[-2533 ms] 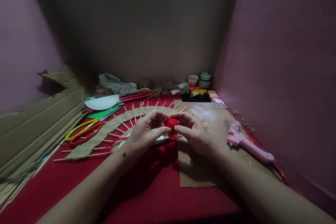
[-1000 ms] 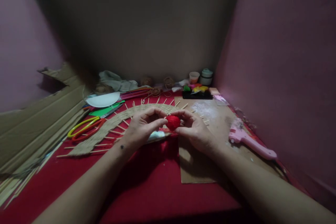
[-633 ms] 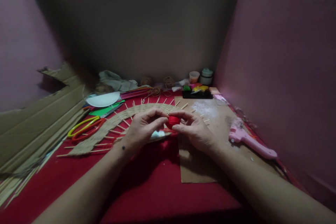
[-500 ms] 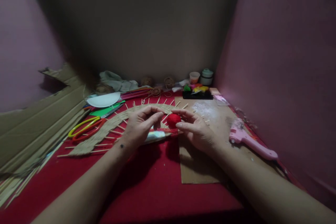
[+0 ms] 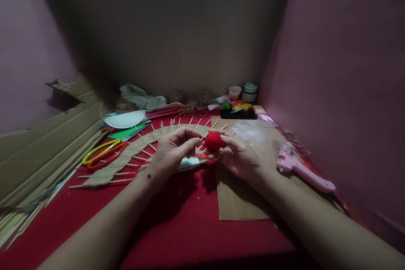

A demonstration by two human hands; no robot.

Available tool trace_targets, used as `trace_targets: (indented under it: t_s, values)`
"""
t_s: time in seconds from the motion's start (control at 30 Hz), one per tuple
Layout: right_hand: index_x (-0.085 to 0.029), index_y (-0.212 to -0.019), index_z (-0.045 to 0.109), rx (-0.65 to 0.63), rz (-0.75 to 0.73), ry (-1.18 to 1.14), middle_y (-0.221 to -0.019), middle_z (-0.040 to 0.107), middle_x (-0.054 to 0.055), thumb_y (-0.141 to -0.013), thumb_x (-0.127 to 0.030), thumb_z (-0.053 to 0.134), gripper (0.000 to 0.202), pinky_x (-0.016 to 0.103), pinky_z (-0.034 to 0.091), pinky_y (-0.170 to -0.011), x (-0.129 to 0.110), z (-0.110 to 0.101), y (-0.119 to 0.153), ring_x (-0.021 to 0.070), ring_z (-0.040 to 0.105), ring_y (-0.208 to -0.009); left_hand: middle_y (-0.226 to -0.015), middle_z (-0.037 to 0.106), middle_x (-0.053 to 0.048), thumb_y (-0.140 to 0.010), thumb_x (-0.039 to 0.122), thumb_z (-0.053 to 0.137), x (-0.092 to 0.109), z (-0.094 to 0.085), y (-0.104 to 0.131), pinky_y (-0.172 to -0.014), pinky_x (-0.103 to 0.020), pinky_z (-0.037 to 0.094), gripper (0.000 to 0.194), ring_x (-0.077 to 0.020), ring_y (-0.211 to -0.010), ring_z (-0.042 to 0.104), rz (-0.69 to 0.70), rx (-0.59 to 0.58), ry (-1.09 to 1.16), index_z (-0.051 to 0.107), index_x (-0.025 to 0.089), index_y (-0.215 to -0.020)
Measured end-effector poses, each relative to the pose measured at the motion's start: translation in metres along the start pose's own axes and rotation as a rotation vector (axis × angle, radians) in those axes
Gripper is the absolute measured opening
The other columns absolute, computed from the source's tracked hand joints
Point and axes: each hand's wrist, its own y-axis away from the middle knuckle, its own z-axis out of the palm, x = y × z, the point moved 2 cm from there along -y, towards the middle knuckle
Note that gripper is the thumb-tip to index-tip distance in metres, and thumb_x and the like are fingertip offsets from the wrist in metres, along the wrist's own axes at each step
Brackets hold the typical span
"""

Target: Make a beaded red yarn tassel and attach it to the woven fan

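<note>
A small ball of red yarn [image 5: 214, 140] is held up in the fingers of my right hand [image 5: 240, 159]. My left hand [image 5: 171, 148] is closed in a pinch just left of the ball; whatever lies between its fingertips is too small to make out. Below and behind both hands rests an arch of woven tan cord [image 5: 139, 148], with thin wooden sticks poking out along both edges. Red strands and a pale blue-white piece [image 5: 189, 162] show under the hands, partly covered by them.
Scissors with yellow and orange handles [image 5: 101, 153] lie at the left on the red cloth [image 5: 177, 228]. A cardboard sheet [image 5: 240, 206] and a pink glue gun [image 5: 305, 173] are on the right. Along the back stand a white plate [image 5: 125, 120], twine balls [image 5: 204, 98] and a cup [image 5: 234, 93].
The red yarn ball has turned and moved slightly right and up in my right hand's fingers. My left hand has shifted a little to the right.
</note>
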Motion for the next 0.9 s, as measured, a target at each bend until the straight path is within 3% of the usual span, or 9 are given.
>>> trace_targets:
  t_s: [0.13, 0.2, 0.43, 0.57, 0.67, 0.8, 0.9]
  values:
    - [-0.02, -0.11, 0.061, 0.005, 0.034, 0.004, -0.098, 0.069, 0.009, -0.078, -0.031, 0.067, 0.034, 0.036, 0.052, -0.066, 0.0035, -0.0014, -0.0005, 0.0218, 0.065, -0.078, -0.098, 0.065, -0.005, -0.079, 0.025, 0.071, -0.0028, 0.0052, 0.0018, -0.076, -0.03, 0.052, 0.034, -0.0153, -0.084, 0.062, 0.067, -0.151, -0.025, 0.062, 0.019, -0.111]
    - [-0.019, -0.107, 0.063, -0.02, 0.046, 0.016, -0.095, 0.07, 0.009, -0.079, -0.034, 0.066, 0.032, 0.033, 0.05, -0.061, 0.0052, -0.0012, -0.0008, 0.0212, 0.065, -0.077, -0.103, 0.064, -0.006, -0.078, 0.024, 0.071, -0.0046, 0.0067, 0.0028, -0.077, -0.031, 0.051, 0.038, -0.016, -0.086, 0.06, 0.091, -0.183, -0.127, 0.061, 0.02, -0.115]
    - [-0.017, -0.101, 0.066, -0.09, 0.097, 0.048, -0.084, 0.071, 0.009, -0.082, -0.052, 0.061, 0.041, 0.031, 0.049, -0.056, 0.0076, -0.0008, 0.0004, 0.0203, 0.064, -0.07, -0.097, 0.064, -0.006, -0.084, 0.029, 0.064, -0.0053, 0.008, 0.0054, -0.07, -0.03, 0.05, 0.029, -0.0153, -0.078, 0.06, 0.102, -0.185, -0.272, 0.062, 0.018, -0.111]
    - [-0.015, -0.099, 0.066, -0.133, 0.102, 0.087, -0.083, 0.07, 0.009, -0.08, -0.045, 0.067, 0.036, 0.029, 0.048, -0.053, 0.0051, 0.0019, 0.0033, 0.016, 0.062, -0.059, -0.094, 0.065, -0.005, -0.085, 0.029, 0.062, 0.0005, 0.0077, 0.0056, -0.072, -0.029, 0.05, 0.028, -0.0161, -0.081, 0.061, 0.146, -0.176, -0.324, 0.064, 0.018, -0.111]
    - [-0.014, -0.097, 0.066, -0.147, 0.14, 0.068, -0.076, 0.07, 0.008, -0.081, -0.05, 0.063, 0.04, 0.026, 0.045, -0.049, 0.0051, 0.0027, 0.0035, 0.0151, 0.061, -0.055, -0.094, 0.068, -0.005, -0.089, 0.028, 0.057, 0.0012, 0.0059, 0.0041, -0.077, -0.029, 0.049, 0.021, -0.0163, -0.085, 0.063, 0.148, -0.136, -0.314, 0.068, 0.019, -0.105]
    - [-0.014, -0.1, 0.064, -0.141, 0.232, 0.039, -0.073, 0.07, 0.008, -0.08, -0.056, 0.057, 0.047, 0.023, 0.042, -0.046, 0.0068, -0.0001, 0.002, 0.0151, 0.062, -0.057, -0.072, 0.065, 0.0, -0.087, 0.026, 0.057, -0.0032, 0.0028, 0.0024, -0.06, -0.024, 0.047, 0.016, -0.011, -0.06, 0.059, 0.103, -0.007, -0.244, 0.07, 0.018, -0.092]
    - [-0.013, -0.099, 0.064, -0.131, 0.242, 0.036, -0.072, 0.07, 0.01, -0.081, -0.057, 0.054, 0.048, 0.023, 0.041, -0.045, 0.0067, -0.0027, 0.0013, 0.0146, 0.061, -0.056, -0.07, 0.063, 0.001, -0.085, 0.024, 0.059, -0.0034, 0.0031, 0.0025, -0.055, -0.023, 0.046, 0.013, -0.0101, -0.057, 0.057, 0.114, 0.011, -0.205, 0.07, 0.018, -0.089]
